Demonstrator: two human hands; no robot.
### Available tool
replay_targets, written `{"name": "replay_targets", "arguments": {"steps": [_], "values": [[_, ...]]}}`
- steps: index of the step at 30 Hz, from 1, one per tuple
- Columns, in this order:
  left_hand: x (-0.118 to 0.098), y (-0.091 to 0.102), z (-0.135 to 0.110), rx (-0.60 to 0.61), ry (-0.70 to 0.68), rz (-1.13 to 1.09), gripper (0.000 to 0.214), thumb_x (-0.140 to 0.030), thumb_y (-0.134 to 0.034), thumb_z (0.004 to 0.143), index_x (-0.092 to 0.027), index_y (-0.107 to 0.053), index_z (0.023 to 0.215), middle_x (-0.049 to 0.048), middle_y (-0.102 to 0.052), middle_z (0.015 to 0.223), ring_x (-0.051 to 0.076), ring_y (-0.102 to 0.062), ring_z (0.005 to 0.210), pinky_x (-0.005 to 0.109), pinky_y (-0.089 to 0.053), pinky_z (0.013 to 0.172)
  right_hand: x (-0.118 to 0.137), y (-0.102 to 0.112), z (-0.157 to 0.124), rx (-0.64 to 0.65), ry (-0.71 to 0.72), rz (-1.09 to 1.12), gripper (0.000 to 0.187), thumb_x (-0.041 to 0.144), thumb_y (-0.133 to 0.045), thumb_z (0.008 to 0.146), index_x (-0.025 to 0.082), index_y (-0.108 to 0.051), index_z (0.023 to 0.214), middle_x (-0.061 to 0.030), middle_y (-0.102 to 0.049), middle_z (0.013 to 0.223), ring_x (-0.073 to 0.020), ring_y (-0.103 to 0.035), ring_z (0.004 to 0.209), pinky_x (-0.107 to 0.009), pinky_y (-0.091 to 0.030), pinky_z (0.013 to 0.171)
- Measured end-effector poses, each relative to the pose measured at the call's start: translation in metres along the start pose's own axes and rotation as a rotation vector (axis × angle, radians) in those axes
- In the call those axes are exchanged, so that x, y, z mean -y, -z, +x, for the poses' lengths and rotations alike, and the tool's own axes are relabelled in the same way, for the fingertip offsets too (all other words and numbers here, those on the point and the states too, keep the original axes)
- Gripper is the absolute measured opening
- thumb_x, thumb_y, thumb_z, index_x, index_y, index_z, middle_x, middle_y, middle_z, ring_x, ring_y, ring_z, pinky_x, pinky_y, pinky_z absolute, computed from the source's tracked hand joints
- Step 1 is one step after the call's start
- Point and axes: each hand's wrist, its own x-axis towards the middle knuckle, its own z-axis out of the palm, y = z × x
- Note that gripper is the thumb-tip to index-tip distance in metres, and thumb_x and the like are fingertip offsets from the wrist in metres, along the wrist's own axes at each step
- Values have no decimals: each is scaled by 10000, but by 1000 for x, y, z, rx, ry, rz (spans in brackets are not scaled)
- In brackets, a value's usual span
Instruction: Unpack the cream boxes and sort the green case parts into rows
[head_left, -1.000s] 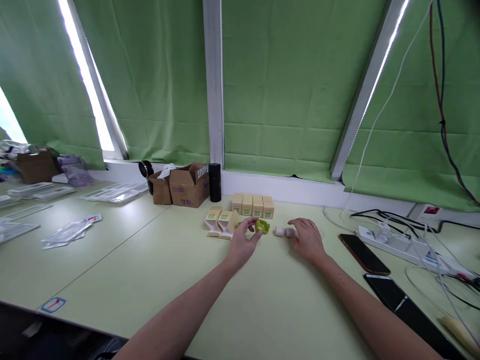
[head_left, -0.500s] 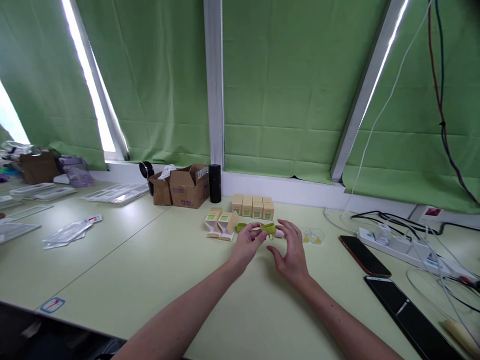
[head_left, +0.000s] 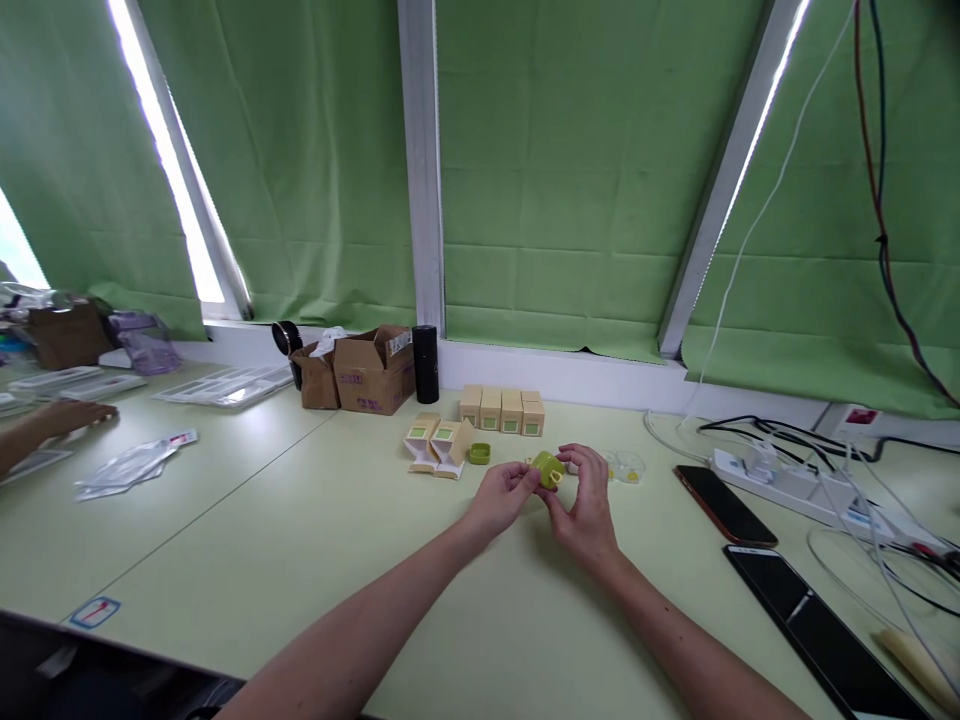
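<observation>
Between my two hands is a small green plastic case (head_left: 546, 467) with a pale yellow-green loop on its near corner. My left hand (head_left: 504, 495) pinches its left side. My right hand (head_left: 585, 500) curls round the right side, thumb below and fingers above. A matching square green piece (head_left: 480, 454) lies just beyond my left hand. Behind it stand two open kraft boxes (head_left: 440, 443) with window cut-outs. Clear plastic cups with yellow bits (head_left: 625, 467) sit past my right hand, partly hidden by it.
Several closed kraft boxes (head_left: 501, 410) line the back, near a black cylinder (head_left: 426, 365) and cardboard cartons (head_left: 373, 370). Phones (head_left: 726, 505) and a power strip (head_left: 795, 490) with cables lie right. At far left another person's hand (head_left: 75, 416) is near plastic bags (head_left: 139, 465).
The green case has turned in my left hand, its loop now facing toward me. My right fingers have closed in on it. Another person's hand has appeared at far left.
</observation>
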Motion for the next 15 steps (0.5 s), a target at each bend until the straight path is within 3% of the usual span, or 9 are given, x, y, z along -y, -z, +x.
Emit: {"name": "replay_targets", "arguments": {"steps": [6,10,15], "values": [[2,5,1,-172,-97,241,390,-493,-761,852,-199,-687,1096,116,-758,1136,272,-731,1030,360,-537,832,1,5,-1,34,-16,46,383,303,-634,894,255,-490,1246,-130,-537,1280,-340,-489,1242,-566,-467,1017],[-2,6,-2,-253,-198,407,263,-333,-738,871,-241,-706,1116,82,-716,1213,256,-658,1134,388,-492,941,1,7,-1,53,-24,71,377,306,-627,896,258,-488,1243,-131,-538,1272,-345,-491,1231,-578,-462,1017],[-6,6,-5,-260,-256,477,244,-228,-738,855,-273,-729,1094,64,-704,1205,269,-523,1248,417,-451,1031,1,9,-1,63,-21,94,351,308,-627,906,259,-494,1227,-123,-551,1258,-332,-492,1224,-557,-468,1013]]}}
